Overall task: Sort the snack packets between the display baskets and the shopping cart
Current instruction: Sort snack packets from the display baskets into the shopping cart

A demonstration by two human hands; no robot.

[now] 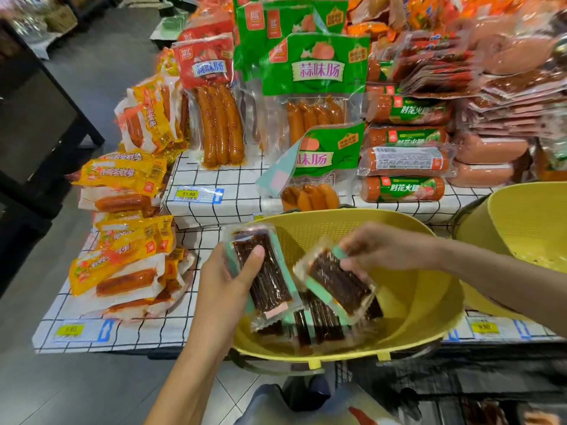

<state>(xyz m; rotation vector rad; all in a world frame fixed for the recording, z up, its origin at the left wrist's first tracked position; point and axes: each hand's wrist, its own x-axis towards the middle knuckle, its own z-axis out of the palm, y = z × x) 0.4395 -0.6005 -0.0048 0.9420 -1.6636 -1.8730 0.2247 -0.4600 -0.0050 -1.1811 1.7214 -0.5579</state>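
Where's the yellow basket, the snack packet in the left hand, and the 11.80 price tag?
yellow basket (417, 289): head view, on its bare inner wall.
left-hand snack packet (271, 282): head view, on its dark middle.
11.80 price tag (188, 194): head view, on the yellow part with the number.

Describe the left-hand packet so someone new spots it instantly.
Start at the yellow basket, bottom centre. Over its left rim, the left hand grips a clear packet of dark strips. Unlike the right hand's packet, it bears a pink patch.
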